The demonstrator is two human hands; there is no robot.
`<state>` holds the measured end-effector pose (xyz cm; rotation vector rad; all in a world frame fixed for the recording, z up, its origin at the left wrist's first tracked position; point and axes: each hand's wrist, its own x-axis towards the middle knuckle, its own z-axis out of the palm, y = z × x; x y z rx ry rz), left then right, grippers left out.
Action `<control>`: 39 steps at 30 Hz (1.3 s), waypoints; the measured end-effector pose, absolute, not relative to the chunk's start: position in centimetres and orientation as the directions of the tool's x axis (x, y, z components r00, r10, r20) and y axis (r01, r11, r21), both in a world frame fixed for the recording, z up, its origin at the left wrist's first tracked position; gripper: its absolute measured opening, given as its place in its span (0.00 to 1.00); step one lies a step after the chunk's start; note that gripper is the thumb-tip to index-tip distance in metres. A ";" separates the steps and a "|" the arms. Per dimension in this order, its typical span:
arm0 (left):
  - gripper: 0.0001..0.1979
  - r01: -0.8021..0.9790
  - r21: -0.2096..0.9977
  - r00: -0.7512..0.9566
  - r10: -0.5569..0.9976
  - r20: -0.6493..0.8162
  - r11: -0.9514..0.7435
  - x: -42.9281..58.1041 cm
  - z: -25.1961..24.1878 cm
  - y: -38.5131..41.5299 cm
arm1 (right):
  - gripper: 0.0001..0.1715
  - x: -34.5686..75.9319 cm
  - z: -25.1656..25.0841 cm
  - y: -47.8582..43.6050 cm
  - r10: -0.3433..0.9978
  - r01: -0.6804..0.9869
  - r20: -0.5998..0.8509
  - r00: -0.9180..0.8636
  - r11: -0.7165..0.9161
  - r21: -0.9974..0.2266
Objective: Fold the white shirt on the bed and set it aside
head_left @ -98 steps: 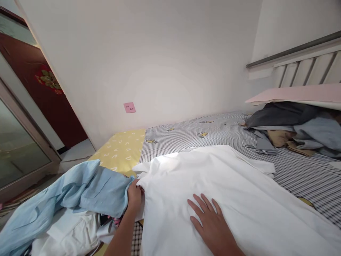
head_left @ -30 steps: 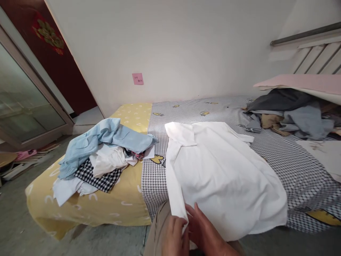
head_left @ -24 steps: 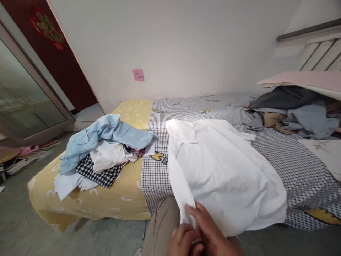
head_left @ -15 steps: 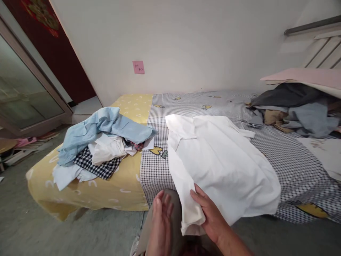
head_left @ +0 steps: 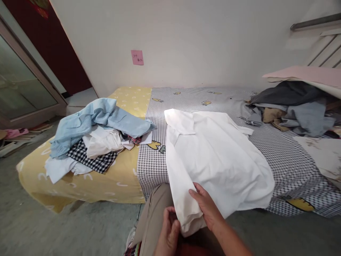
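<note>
On checked bedding (head_left: 151,167), overhanging near edge: white shirt (head_left: 221,160), one sleeve (head_left: 179,174) with long axis toward the person, cuff (head_left: 190,222) nearest. Right hand (head_left: 207,206) pinches sleeve by cuff; left hand (head_left: 169,233) half-curled beside it, can't tell if gripping. Blue garment (head_left: 98,115) further left.

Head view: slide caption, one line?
Right hand holding the sleeve of a white shirt, left hand beside its cuff.

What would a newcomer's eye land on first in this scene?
Most likely the big white shirt spread over the checked cloth, its near sleeve held in the right hand. Then the light-blue garment atop the heap of clothes on the yellow cloth to the left. A pink note stands out on the pale wall.
</note>
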<state>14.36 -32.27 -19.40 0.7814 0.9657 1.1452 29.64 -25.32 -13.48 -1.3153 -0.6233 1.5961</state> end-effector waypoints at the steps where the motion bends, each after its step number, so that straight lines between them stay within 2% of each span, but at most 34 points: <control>1: 0.27 -0.273 0.947 0.074 0.985 -0.153 0.168 14.2 -19.5 -32.7 | 0.31 29.4 -13.3 -25.5 0.890 -0.346 -0.456 0.008 -0.426 -0.836; 3: 0.22 -0.014 0.998 -0.008 0.998 -0.054 0.054 13.9 -19.6 -33.1 | 0.26 28.9 -13.2 -25.7 0.896 -0.355 -0.444 -0.010 -0.418 -0.836; 5: 0.10 0.219 0.973 -0.046 0.997 -0.059 0.068 13.4 -19.7 -33.2 | 0.24 28.6 -13.1 -25.9 0.901 -0.349 -0.433 -0.023 -0.413 -0.841; 7: 0.07 0.341 0.934 -0.062 0.994 -0.088 0.104 12.7 -19.6 -33.0 | 0.24 28.5 -12.9 -26.0 0.904 -0.324 -0.427 -0.016 -0.409 -0.853; 12: 0.19 0.463 0.886 -0.218 0.970 0.108 0.005 11.4 -18.8 -33.0 | 0.26 29.2 -12.8 -26.1 0.914 -0.257 -0.399 0.074 -0.369 -0.893; 16: 0.21 0.509 0.861 -0.215 0.967 0.139 -0.011 10.7 -18.2 -33.8 | 0.27 29.4 -13.5 -26.2 0.902 -0.265 -0.429 0.057 -0.400 -0.877; 17: 0.19 0.505 0.863 -0.220 0.966 0.138 -0.009 10.6 -18.1 -33.9 | 0.27 29.3 -13.6 -26.2 0.898 -0.276 -0.437 0.048 -0.409 -0.870; 20: 0.06 0.458 0.889 -0.261 0.957 0.125 0.009 10.7 -17.4 -33.6 | 0.27 29.0 -13.9 -26.2 0.887 -0.320 -0.461 0.030 -0.428 -0.845; 22: 0.19 0.446 0.895 -0.227 0.971 0.078 0.032 11.1 -17.0 -33.1 | 0.27 28.8 -13.8 -26.2 0.883 -0.343 -0.470 0.023 -0.434 -0.833; 23: 0.18 0.469 0.882 -0.188 0.981 0.046 0.048 11.4 -16.8 -32.8 | 0.27 28.7 -13.7 -26.2 0.881 -0.346 -0.473 0.021 -0.437 -0.830; 25: 0.03 0.570 0.818 -0.115 0.993 -0.018 0.081 11.9 -16.7 -32.4 | 0.27 28.6 -13.5 -26.3 0.880 -0.337 -0.475 0.012 -0.444 -0.830; 29: 0.09 0.719 0.670 -0.156 0.982 -0.103 0.184 12.2 -17.2 -32.7 | 0.24 28.6 -13.2 -26.7 0.896 -0.272 -0.443 0.003 -0.426 -0.863; 32: 0.07 0.689 0.689 -0.136 0.974 -0.180 0.224 11.7 -17.5 -33.6 | 0.24 28.5 -13.1 -26.9 0.909 -0.218 -0.416 0.024 -0.401 -0.890; 34: 0.10 0.606 0.770 -0.088 0.979 -0.187 0.201 11.2 -17.4 -34.3 | 0.24 28.4 -13.1 -27.0 0.906 -0.242 -0.423 0.021 -0.406 -0.881; 36: 0.17 0.444 0.882 -0.086 0.987 -0.132 0.157 10.7 -17.0 -34.6 | 0.24 28.2 -13.1 -26.9 0.892 -0.308 -0.452 0.000 -0.430 -0.849; 39: 0.21 0.200 0.965 -0.271 0.956 -0.110 0.168 9.9 -16.5 -33.8 | 0.26 28.0 -12.9 -26.8 0.870 -0.397 -0.491 -0.033 -0.463 -0.793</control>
